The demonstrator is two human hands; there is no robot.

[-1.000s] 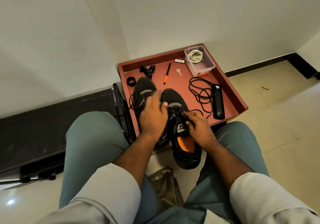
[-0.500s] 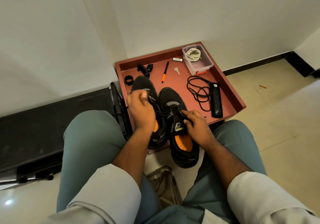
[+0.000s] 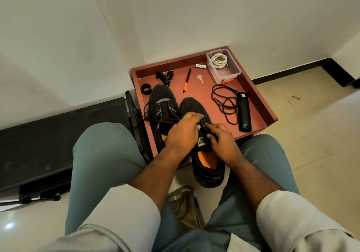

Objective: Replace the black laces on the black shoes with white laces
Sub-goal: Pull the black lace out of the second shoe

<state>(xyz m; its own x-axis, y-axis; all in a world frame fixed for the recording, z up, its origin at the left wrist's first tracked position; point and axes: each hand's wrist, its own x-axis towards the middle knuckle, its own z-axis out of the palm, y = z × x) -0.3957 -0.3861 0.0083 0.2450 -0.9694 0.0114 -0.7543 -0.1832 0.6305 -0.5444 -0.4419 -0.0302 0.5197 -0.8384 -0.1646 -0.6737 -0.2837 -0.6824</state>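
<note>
Black shoes sit side by side on red tray (image 3: 266,113), heels toward the person. Left shoe (image 3: 161,101) has loose black lace (image 3: 153,115) trailing over its side. Right shoe (image 3: 204,154) is being worked on, heel overhanging the tray's near edge. Left hand (image 3: 183,132) over the right shoe's lace area, fingers curled and pinching a black lace strand stretched toward the left shoe. Right hand (image 3: 222,144) grips the shoe's tongue/upper, fingers curled around it, steadying. White laces (image 3: 219,60) coiled in clear plastic box (image 3: 224,70) at tray's far right corner, well apart from the hands, untouched. Another black cord (image 3: 224,103) lies loose beside black remote-like device (image 3: 244,113).

Judged step: pulling black lace out of right shoe; white lacing not begun.

Risks: lace tip could snag in an eyelet if pulled at an angle; shoe may slide off the tray edge if the right hand's hold slackens; loose laces of both shoes could tangle since they cross near the left hand.
</note>
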